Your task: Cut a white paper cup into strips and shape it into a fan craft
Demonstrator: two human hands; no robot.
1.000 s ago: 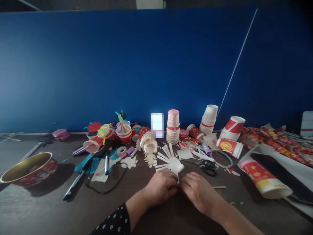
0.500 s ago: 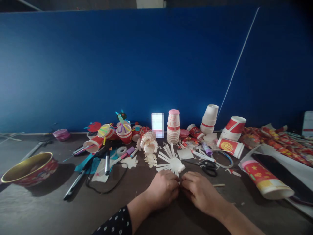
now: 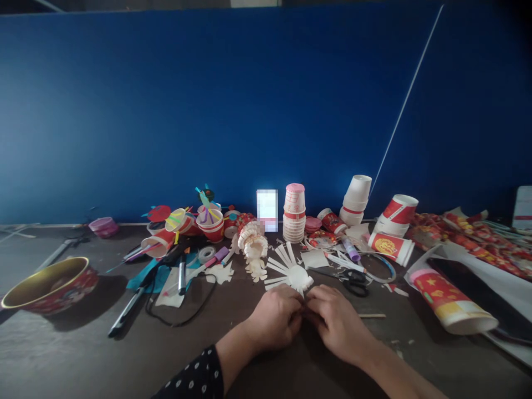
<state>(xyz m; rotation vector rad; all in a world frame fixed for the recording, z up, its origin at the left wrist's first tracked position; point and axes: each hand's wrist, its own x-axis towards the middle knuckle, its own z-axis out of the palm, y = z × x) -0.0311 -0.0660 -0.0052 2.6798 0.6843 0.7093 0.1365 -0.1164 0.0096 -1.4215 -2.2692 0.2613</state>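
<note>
A white paper cup cut into strips (image 3: 296, 275) lies splayed like a sunburst on the dark table, inner side up. Its strips fan out to the left and back, while those on the right edge are curled into small rolls. My left hand (image 3: 277, 316) is closed at its near edge, fingers bent inward. Facing it, my right hand (image 3: 336, 321) is closed too, and the fingertips of both nearly meet around a near strip. The pinched part is mostly hidden by my fingers. Just behind stands a curled white paper piece (image 3: 254, 249).
Black-handled scissors (image 3: 353, 282) lie right of the cut cup, near a thin wooden stick (image 3: 373, 316). Stacked paper cups (image 3: 294, 221) stand behind. At left are a marker (image 3: 182, 274) and a gold-lined bowl (image 3: 50, 288); at right, a red cup (image 3: 453, 302) and a dark phone (image 3: 477, 293).
Both hands stay at the near edge of the cut cup, with small finger movements. My right hand has shifted slightly left and up. The whole view has moved a little.
</note>
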